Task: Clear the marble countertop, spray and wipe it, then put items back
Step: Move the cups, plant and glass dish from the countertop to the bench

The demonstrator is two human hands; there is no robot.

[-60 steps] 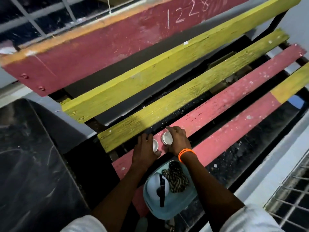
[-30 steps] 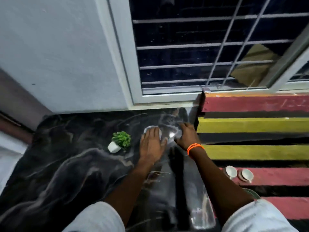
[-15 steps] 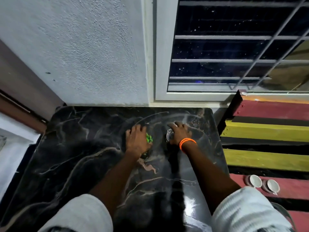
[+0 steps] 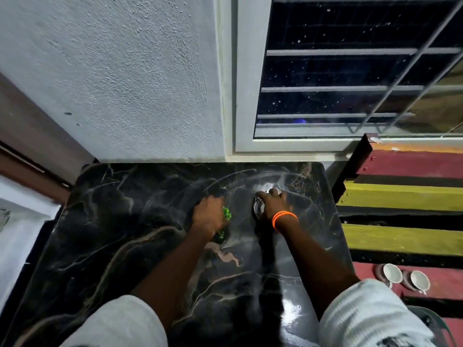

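The black marble countertop (image 4: 120,234) fills the lower middle of the head view, against a white wall. My left hand (image 4: 209,216) is closed over a small green plant (image 4: 226,214) near the counter's middle; its white pot is hidden under my palm. My right hand (image 4: 273,204), with an orange band at the wrist, grips a clear glass (image 4: 258,209) standing on the marble a little to the right. Two white cups (image 4: 392,272) sit on a red slat of the bench at the right.
A painted bench with red and yellow slats (image 4: 406,199) stands against the counter's right edge. A barred window (image 4: 350,78) is behind it. A pale blue container rim (image 4: 436,319) shows at the bottom right. A brown and white ledge (image 4: 22,196) lies to the left.
Two seconds ago both hands were setting the two white cups on the bench. They have since moved back to the countertop, where the left has closed over the plant and the right over the glass.
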